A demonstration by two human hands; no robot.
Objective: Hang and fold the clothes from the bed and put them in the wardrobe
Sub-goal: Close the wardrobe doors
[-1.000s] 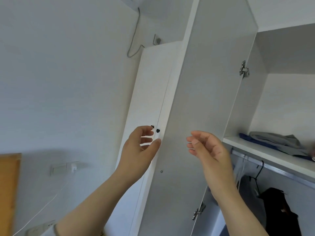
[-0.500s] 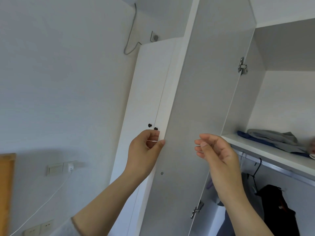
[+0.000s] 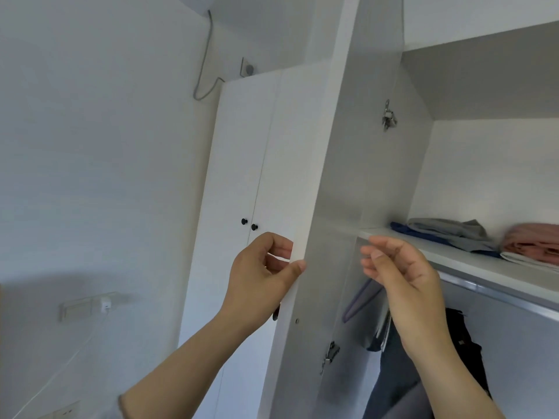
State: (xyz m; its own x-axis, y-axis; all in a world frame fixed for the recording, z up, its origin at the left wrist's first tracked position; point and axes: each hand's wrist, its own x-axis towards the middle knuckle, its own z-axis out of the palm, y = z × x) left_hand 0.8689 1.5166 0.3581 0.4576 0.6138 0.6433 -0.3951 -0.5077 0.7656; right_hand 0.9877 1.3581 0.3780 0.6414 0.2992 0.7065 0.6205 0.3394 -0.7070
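The person stands close to the wardrobe [image 3: 484, 176], looking up at it. Its door [image 3: 357, 176] is swung open toward us. The left hand [image 3: 260, 276] grips the door's near edge, thumb on the inner face and fingers curled round behind. The right hand [image 3: 399, 273] is raised just right of the door, in front of the shelf's [image 3: 472, 261] front edge, with its fingers loosely bent and apart, holding nothing.

On the shelf lie folded clothes: a grey and blue pile [image 3: 447, 234] on the left and a pink pile [image 3: 532, 241] touching it on the right. Under the shelf runs a metal rail [image 3: 499, 294], and below it hang a black garment [image 3: 465, 337] and a dark blue one [image 3: 393, 379], partly hidden by the right forearm.

Left of the open door are two closed doors with small black knobs [image 3: 244, 221]. Further left, on the wall, a white charger [image 3: 106, 305] sits in a socket, its cable trailing down.
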